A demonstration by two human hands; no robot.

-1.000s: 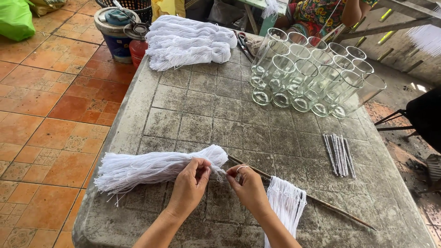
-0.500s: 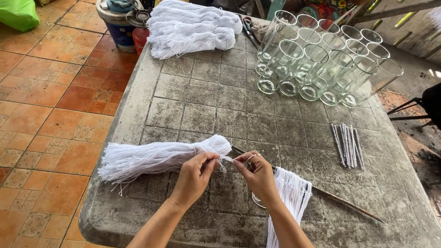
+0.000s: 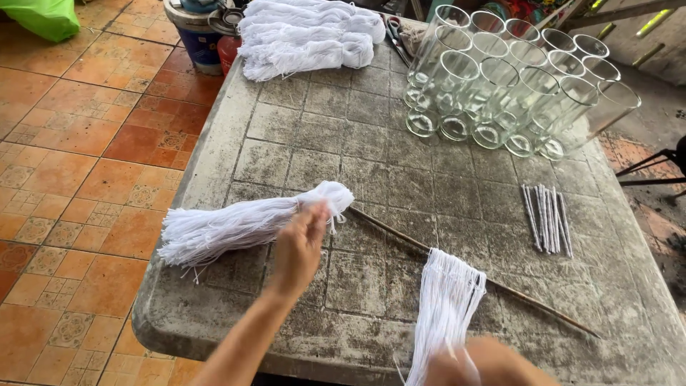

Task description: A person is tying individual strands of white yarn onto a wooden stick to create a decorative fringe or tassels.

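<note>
On the left part of the grey, weathered stone tabletop [image 3: 357, 143], a loose white bundle of cotton string [image 3: 243, 225], lying flat with its long axis running left to right and a little upward, frayed cut ends toward the left edge, looped head toward the middle. At that looped head, the left hand [image 3: 300, 246], raised just above the strands, fingers drawn close together as if pinching a few threads, though motion blur leaves the exact grip unclear. From under the looped head, a thin brown wooden stick [image 3: 500, 289] running diagonally down and to the right across the slab. Draped over the stick near its middle, a hanging sheaf of white strings [image 3: 446, 307], falling toward the near edge. At the lower end of that sheaf, the right hand [image 3: 493, 364], mostly cut off by the frame and blurred; strands touching it, but fingers closed or spread, impossible to tell. So: bundle directly to the left of the left hand's fingers, left hand clearly the nearer one, right hand well apart.

Farther right, a small row of thin grey metal rods [image 3: 544, 218], lying parallel. At the far side, a heap of white string skeins [image 3: 307, 32] and a cluster of clear glass tumblers [image 3: 514, 86].
</note>
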